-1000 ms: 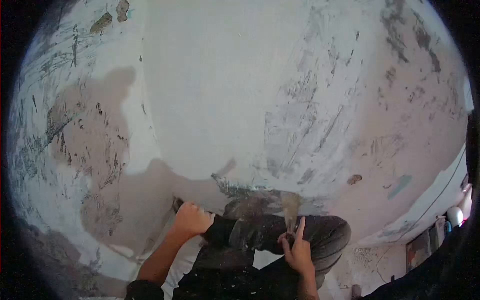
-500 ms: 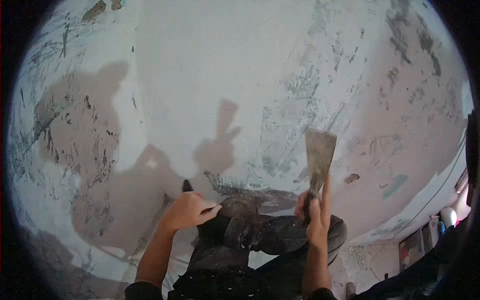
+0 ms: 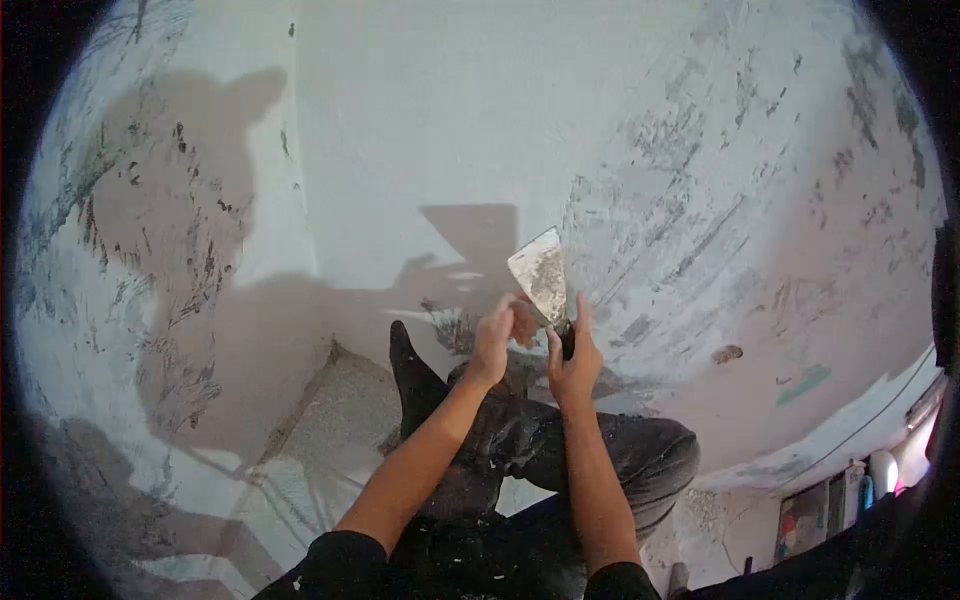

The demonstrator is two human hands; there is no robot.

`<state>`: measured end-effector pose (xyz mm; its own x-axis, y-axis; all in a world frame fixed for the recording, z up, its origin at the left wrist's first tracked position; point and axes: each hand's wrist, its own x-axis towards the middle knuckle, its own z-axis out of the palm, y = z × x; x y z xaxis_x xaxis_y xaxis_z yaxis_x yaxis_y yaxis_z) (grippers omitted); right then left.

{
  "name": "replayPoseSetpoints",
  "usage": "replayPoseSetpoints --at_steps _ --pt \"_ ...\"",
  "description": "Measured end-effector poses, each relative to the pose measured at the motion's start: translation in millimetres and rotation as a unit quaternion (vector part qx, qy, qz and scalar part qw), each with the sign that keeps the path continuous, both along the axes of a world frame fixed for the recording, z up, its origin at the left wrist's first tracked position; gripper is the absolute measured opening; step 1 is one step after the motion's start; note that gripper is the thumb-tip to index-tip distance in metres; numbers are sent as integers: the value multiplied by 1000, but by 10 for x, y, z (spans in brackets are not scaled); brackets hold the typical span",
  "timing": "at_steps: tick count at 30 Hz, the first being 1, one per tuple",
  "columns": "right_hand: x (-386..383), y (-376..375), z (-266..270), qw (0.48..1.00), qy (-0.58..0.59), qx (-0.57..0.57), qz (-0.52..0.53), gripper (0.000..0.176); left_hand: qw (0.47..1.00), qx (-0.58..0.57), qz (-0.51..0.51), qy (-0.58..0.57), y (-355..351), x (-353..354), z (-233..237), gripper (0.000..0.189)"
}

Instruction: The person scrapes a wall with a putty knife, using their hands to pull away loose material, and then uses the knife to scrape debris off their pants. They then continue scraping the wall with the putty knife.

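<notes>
A putty knife [image 3: 541,276] with a wide blade, coated in pale and grey residue, is in my right hand [image 3: 575,364]. The fingers are wrapped round its dark handle, with the index finger stretched up beside it, and the blade tilts up and to the left. My left hand [image 3: 494,342] is right beside the lower end of the blade, its fingers loosely bent and apart. Behind both hands rises the wall [image 3: 420,130], whitish and patched with grey scrape marks. Shadows of my head, hands and the knife fall on it.
My bent legs in dark, speckled trousers [image 3: 610,450] are below the hands, and a dark shoe [image 3: 412,365] points at the wall. A rough pale ledge [image 3: 345,410] lies at left. Several items, including a white rounded container [image 3: 882,472], stand at lower right.
My right hand has brought the putty knife left and turned its blade toward the left. My left hand has moved right and up to the blade, its fingers loosening from a closed grip.
</notes>
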<state>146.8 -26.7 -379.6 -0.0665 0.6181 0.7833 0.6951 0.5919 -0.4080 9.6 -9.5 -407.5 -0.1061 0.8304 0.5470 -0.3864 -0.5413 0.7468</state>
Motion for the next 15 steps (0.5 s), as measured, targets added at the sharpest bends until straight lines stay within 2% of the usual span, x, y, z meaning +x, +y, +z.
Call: replayPoseSetpoints --at_steps 1,3,5,7,9,11,13,15 --pt "26 -53 69 999 -37 -15 -8 62 1000 -6 -7 -1 -83 -25 26 58" --pt "-41 -93 106 999 3 -33 -17 60 994 1 -44 97 -214 -107 101 56" --pt "-56 -110 74 998 -14 -52 -21 63 994 19 -44 96 -126 -129 -60 56" --pt "-70 -147 55 998 -6 -58 -10 62 996 -37 -48 65 -72 -211 -56 55" --pt "-69 -188 68 998 -51 9 41 62 997 -31 -52 40 -74 -229 -32 55" --pt "-2 -292 67 997 -64 -32 40 60 998 -57 -16 29 -95 -220 -29 51" --pt "35 -413 14 992 -106 -70 -18 58 995 -82 -50 26 -15 -195 -143 47" --pt "52 -536 30 995 -73 -71 -19 60 997 -36 -43 49 8 -147 -197 44"
